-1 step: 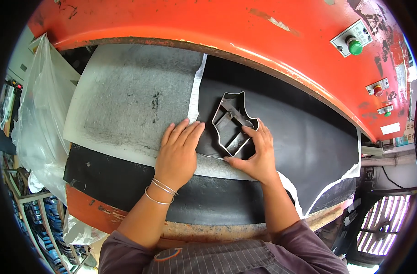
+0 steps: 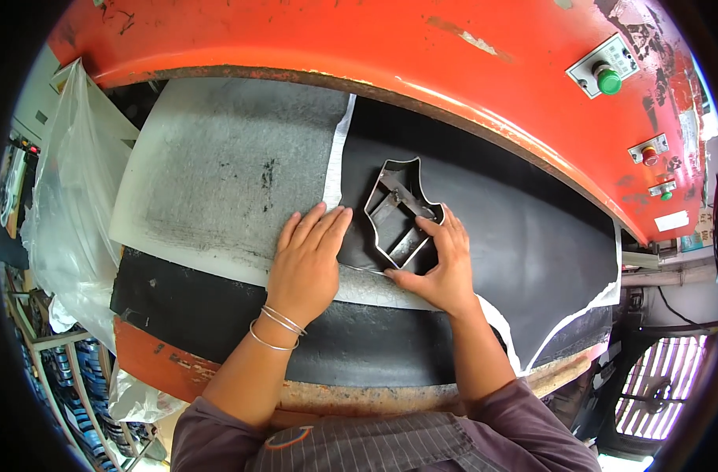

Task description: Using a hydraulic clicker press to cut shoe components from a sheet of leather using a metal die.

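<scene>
A metal cutting die (image 2: 407, 193), a hollow, irregular outline with inner braces, rests on a smooth black sheet (image 2: 524, 228) with ragged white edges. My right hand (image 2: 449, 271) grips the die's lower right side; a fingertip overlaps its rim and the thumb reaches below its bottom corner. To the left, my left hand (image 2: 305, 271) lies flat with fingers stretched out, apart from the die. Its fingers span the edge between the black sheet and a worn whitish board (image 2: 194, 181). Two thin bangles circle the left wrist.
An orange machine beam (image 2: 335, 39) arches across the far side, carrying a green button (image 2: 608, 80) and a red button (image 2: 650, 156) at right. Clear plastic sheeting (image 2: 72, 204) hangs at left, above a rack (image 2: 64, 377). A fan (image 2: 658, 393) stands at lower right.
</scene>
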{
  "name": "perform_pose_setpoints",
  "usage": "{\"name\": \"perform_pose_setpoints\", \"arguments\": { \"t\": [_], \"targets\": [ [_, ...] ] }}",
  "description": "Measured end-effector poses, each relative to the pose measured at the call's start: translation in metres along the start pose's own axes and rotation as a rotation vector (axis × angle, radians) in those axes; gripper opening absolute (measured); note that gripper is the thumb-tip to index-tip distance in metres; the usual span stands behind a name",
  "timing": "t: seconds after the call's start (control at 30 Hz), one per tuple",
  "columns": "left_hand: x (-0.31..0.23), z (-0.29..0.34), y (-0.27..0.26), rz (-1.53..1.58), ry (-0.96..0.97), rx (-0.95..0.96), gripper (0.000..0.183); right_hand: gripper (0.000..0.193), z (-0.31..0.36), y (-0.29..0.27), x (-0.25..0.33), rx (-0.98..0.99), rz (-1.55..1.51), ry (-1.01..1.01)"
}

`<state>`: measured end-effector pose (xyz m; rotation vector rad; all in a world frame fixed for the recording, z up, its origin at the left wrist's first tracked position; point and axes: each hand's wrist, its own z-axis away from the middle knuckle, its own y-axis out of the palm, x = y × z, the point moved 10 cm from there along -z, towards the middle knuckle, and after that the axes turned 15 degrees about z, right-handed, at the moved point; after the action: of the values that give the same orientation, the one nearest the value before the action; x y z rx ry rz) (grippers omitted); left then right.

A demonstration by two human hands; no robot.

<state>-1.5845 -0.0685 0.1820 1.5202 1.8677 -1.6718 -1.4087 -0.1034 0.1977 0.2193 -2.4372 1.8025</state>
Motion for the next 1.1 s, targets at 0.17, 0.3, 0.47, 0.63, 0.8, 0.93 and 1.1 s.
{"name": "perform_pose_setpoints", "arguments": {
  "t": [0.17,0.3,0.47,0.63,0.8,0.93,1.1],
  "targets": [
    [-0.005,0.0,0.005,-0.079,-0.008,0.06,0.049,0.079,0.003,-0.006,0.005,0.022,0.028,-0.069],
    [-0.014,-0.001,0.006,-0.107,-0.023,0.064,0.049,0.081,0.004,-0.012,0.006,0.012,0.063,-0.084],
    [-0.023,-0.002,0.004,-0.177,0.003,0.077,0.048,0.085,0.008,-0.011,0.002,0.042,0.057,-0.098],
    [-0.017,-0.008,-0.026,0.196,-0.107,-0.25,0.045,0.101,0.026,-0.082,-0.063,-0.039,-0.216,0.146],
    [-0.069,-0.051,-0.021,0.429,-0.15,-0.167,0.022,0.061,0.022,-0.212,-0.194,-0.826,-0.284,0.411],
    [-0.173,-0.105,0.021,0.522,0.008,0.044,0.017,0.055,0.0,-0.302,-0.226,-1.05,0.123,0.379],
    [-0.243,-0.143,0.018,0.662,0.12,0.036,0.015,0.038,-0.027,-0.304,-0.262,-0.637,-0.108,0.543]
  ]
}}
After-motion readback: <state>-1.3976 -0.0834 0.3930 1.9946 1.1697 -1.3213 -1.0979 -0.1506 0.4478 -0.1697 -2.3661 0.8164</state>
